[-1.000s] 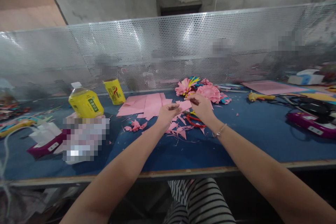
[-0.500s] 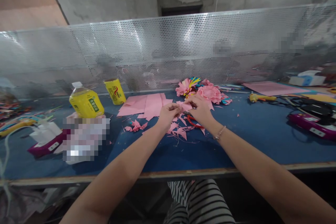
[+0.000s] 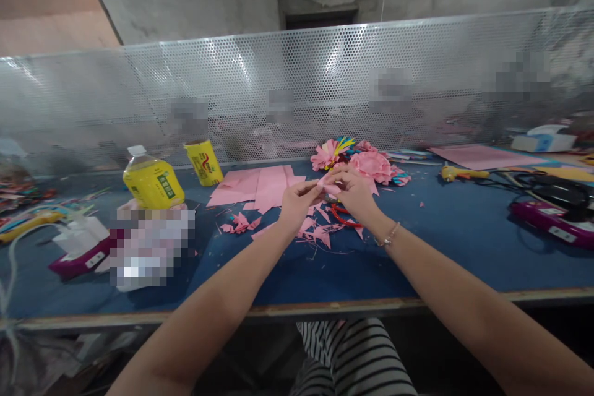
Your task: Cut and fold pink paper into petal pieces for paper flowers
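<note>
Between my two hands is a small piece of pink paper, bent or folded, raised a little above the table. My left hand pinches its left side with thumb and fingertips. From the right, my right hand grips the same piece, fingers curled over it. Beneath my hands lie pink paper scraps and red-handled scissors, partly hidden by my right hand. Pink paper sheets lie behind my left hand. Just beyond my right hand are pink paper flowers with yellow and blue strips.
On the left stand a yellow-labelled bottle, a yellow can and a purple power strip. A yellow glue gun, cables and another purple power strip lie right. A perforated metal screen runs along the back.
The pink paper between my fingers has changed from a flatter shape to a more folded or curled one. My hands have barely shifted.
</note>
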{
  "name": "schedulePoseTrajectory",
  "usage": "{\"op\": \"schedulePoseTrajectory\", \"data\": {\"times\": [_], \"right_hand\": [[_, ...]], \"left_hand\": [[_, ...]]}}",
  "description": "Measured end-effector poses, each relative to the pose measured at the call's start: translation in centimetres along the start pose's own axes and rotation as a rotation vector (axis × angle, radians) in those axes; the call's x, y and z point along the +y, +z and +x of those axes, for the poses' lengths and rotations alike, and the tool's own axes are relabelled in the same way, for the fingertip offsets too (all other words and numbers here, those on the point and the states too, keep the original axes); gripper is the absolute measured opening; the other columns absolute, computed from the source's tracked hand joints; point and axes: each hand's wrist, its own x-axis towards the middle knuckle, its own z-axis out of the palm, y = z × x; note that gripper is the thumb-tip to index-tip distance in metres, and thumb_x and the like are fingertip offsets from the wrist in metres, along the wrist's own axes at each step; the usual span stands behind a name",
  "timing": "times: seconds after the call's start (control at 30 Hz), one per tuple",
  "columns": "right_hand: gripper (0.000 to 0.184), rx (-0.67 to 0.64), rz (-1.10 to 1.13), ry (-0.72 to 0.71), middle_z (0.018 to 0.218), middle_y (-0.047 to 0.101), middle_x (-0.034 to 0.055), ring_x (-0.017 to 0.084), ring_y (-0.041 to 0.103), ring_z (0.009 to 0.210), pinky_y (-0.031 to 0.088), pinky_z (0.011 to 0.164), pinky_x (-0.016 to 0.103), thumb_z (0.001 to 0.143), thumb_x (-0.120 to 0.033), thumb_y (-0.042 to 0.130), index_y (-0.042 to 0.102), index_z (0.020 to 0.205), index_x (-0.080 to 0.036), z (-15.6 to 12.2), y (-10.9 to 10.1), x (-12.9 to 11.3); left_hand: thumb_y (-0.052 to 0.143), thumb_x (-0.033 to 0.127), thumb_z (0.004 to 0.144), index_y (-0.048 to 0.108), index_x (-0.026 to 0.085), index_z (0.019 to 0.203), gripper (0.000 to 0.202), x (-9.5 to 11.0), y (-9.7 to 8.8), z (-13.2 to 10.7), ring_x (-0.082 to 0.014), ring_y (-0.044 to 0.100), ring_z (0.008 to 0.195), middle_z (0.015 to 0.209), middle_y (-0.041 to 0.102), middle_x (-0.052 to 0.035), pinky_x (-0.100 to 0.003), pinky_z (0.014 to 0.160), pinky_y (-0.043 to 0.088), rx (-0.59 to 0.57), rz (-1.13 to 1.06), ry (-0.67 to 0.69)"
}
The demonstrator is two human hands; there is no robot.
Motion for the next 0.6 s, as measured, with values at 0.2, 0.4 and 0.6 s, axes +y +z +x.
{"op": "schedulePoseTrajectory", "data": {"times": [0.2,0.4,0.6], "right_hand": [[0.005,-0.039,-0.07,-0.066,0.089,0.05,0.005,0.016,0.051,0.087,0.045,0.076,0.033,0.068,-0.019,0.059,0.061,0.072,-0.019,-0.02,-0.17,-0.42],[0.012,-0.084,-0.161,-0.148,0.092,0.05,0.0042,0.016,0.049,0.091,0.041,0.081,0.035,0.069,-0.014,0.055,0.062,0.075,-0.021,0.0,-0.24,-0.43],[0.01,-0.112,-0.145,-0.074,0.094,0.048,0.0055,0.018,0.047,0.094,0.044,0.074,0.034,0.069,-0.016,0.053,0.06,0.076,-0.02,-0.11,-0.11,-0.63]], "left_hand": [[0.065,0.033,0.059,0.066,0.013,0.08,0.029,0.16,-0.09,0.01,-0.0113,0.059,0.062,0.067,0.064,-0.003,-0.029,0.069,0.048,0.009,0.05,0.01],[0.065,0.031,0.058,0.066,0.013,0.079,0.028,0.24,-0.05,0.02,-0.0106,0.058,0.06,0.065,0.063,-0.0023,-0.028,0.067,0.048,0.017,0.074,0.0],[0.065,0.029,0.058,0.066,0.013,0.076,0.024,0.13,0.04,-0.05,-0.0107,0.058,0.061,0.064,0.063,-0.0019,-0.027,0.066,0.048,0.014,0.072,0.007]]}}
